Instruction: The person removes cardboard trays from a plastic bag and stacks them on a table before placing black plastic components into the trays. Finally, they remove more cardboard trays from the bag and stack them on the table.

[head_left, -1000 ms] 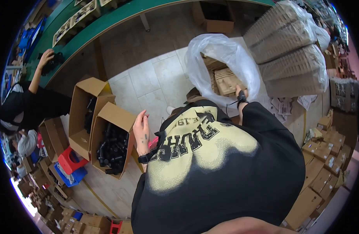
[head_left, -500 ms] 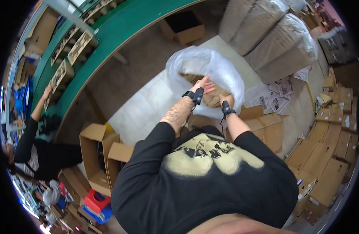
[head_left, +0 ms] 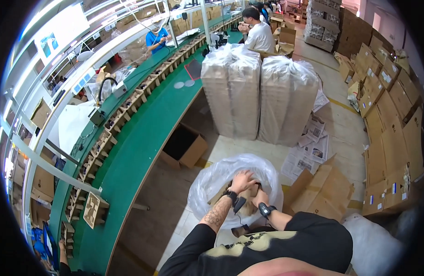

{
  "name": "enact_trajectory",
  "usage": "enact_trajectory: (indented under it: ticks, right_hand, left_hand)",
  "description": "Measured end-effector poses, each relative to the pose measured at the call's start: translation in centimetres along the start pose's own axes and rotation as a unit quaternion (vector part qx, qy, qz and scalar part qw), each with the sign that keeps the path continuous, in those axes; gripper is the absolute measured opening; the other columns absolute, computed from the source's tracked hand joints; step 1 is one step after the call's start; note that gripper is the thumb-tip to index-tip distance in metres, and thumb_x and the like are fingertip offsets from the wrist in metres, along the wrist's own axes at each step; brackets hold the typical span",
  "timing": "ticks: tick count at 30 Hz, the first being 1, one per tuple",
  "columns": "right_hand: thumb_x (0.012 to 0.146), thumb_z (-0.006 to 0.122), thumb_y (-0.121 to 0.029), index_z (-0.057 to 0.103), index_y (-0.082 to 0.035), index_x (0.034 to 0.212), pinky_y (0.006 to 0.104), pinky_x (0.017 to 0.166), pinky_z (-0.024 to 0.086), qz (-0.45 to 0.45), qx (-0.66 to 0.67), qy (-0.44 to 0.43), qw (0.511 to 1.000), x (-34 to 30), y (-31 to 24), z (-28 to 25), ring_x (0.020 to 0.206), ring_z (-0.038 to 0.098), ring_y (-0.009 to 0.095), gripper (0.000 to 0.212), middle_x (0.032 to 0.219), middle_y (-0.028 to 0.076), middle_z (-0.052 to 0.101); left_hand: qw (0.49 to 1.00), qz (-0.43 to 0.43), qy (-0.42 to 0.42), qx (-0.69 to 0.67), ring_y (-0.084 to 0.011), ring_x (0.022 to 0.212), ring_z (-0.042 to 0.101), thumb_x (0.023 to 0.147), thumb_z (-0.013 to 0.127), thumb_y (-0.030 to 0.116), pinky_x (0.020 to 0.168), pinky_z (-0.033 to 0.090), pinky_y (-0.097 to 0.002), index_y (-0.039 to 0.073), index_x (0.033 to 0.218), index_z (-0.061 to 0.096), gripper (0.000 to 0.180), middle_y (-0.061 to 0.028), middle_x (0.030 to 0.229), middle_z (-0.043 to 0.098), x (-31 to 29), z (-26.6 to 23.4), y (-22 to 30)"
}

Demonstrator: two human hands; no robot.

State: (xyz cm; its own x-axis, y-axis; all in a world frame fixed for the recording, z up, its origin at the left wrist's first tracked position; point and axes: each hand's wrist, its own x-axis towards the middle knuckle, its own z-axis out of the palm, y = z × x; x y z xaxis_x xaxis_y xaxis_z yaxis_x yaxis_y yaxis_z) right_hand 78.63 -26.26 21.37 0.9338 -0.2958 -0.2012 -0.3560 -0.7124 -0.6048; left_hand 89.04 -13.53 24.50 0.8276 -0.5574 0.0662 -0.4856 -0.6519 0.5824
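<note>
A large translucent plastic bag [head_left: 200,191] stands open on the floor in front of me, its rim loosely spread. Brown cardboard-like pieces [head_left: 249,208] lie inside; their exact kind is hard to make out. My left hand [head_left: 242,182] reaches into the bag's mouth, fingers bent over the far edge of a brown piece. Close beside it, my right hand [head_left: 260,198] grips the right side of the brown pieces, its fingertips partly hidden. Both wrists carry black straps with small devices.
Two tall plastic-wrapped stacks [head_left: 230,99] stand beyond the bag. A long green workbench [head_left: 143,152] with brown trays [head_left: 96,209] runs along the left. An open carton [head_left: 186,149] sits beneath it. Printed sheets [head_left: 306,158] and a cardboard box [head_left: 325,188] lie right. Other people work farther off.
My view has tilted up, showing more of the bench and the room. My left hand has turned from spread fingers to bent over the brown pieces; the right stays in the bag.
</note>
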Motion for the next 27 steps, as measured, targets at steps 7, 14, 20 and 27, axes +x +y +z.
enact_trajectory:
  ticks: [7,14,20,27]
  right_hand:
    - [0.064,0.076,-0.034,0.062,0.000,0.098,0.0447,0.078,0.051,-0.017,-0.015,-0.052,0.998,-5.4,1.3,-0.8,0.090,0.062,0.038,0.050,0.094,0.023,0.065]
    - [0.063,0.077,-0.027,0.057,0.000,0.097,0.0471,0.077,0.050,-0.071,-0.066,-0.085,0.992,-10.2,2.7,0.2,0.085,0.061,0.041,0.048,0.088,0.024,0.064]
    - [0.066,0.075,-0.024,0.054,0.002,0.098,0.0476,0.076,0.050,-0.122,-0.090,-0.094,0.984,-16.1,1.2,-1.7,0.084,0.061,0.042,0.047,0.086,0.025,0.063]
    - [0.065,0.075,-0.024,0.054,0.002,0.098,0.0468,0.075,0.050,-0.122,-0.118,-0.090,0.981,-16.8,1.7,-1.4,0.083,0.062,0.040,0.047,0.086,0.023,0.064]
  left_hand:
    - [0.949,-0.094,-0.030,-0.299,-0.0386,0.116,0.049,0.093,0.044,0.041,0.098,0.040,-0.0383,-0.001,0.125,0.051,0.053,-0.0235,0.125,0.053,-10.0,2.7,-3.0]
    - [0.960,-0.044,0.065,-0.268,-0.0356,0.073,0.059,0.082,0.048,0.009,0.066,0.049,-0.0446,0.001,0.132,0.040,0.051,-0.0188,0.079,0.063,-13.9,10.5,-3.3]
    - [0.917,-0.134,-0.085,-0.366,-0.0362,0.100,0.059,0.081,0.052,0.043,0.089,0.046,-0.0416,0.010,0.128,0.051,0.057,-0.0205,0.112,0.061,-12.6,5.9,-2.9]
    - [0.970,-0.231,-0.026,-0.067,-0.0397,0.100,0.059,0.083,0.046,0.039,0.088,0.046,-0.0430,0.010,0.119,0.058,0.048,-0.0252,0.107,0.062,-12.3,3.0,1.3]
